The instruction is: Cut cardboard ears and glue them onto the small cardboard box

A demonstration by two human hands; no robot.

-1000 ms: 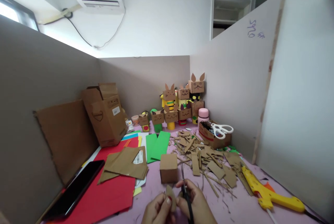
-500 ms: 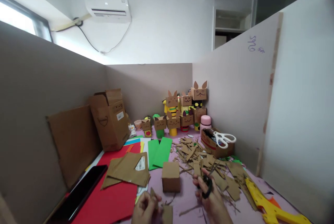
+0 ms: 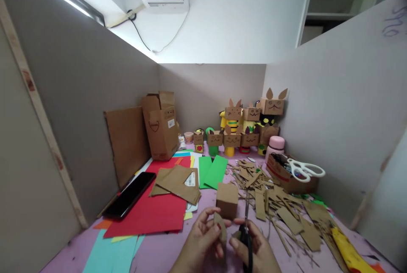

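A small leaf-shaped cardboard piece point(image 3: 220, 227) is pinched between the thumb and fingers of my left hand point(image 3: 205, 237). Black-handled scissors point(image 3: 246, 237) are in my right hand point(image 3: 256, 245), their blades pointing up and away from me. The two hands are close together, low in the middle of the view. Just beyond them a small closed cardboard box point(image 3: 227, 201) sits on the purple table point(image 3: 152, 249). Part of another brown piece shows beside the scissors, partly hidden by my right fingers.
Cardboard scraps point(image 3: 254, 179) lie right of centre, with a yellow glue gun point(image 3: 349, 249) and white scissors point(image 3: 305, 169) beyond. Red paper point(image 3: 152, 218), green paper point(image 3: 215, 172) and a phone point(image 3: 129, 194) are left. Box-headed animal figures point(image 3: 232, 133) stand at the back.
The view has turned left. My left hand has lifted the cardboard piece from near the table edge, and my hands have come closer together.
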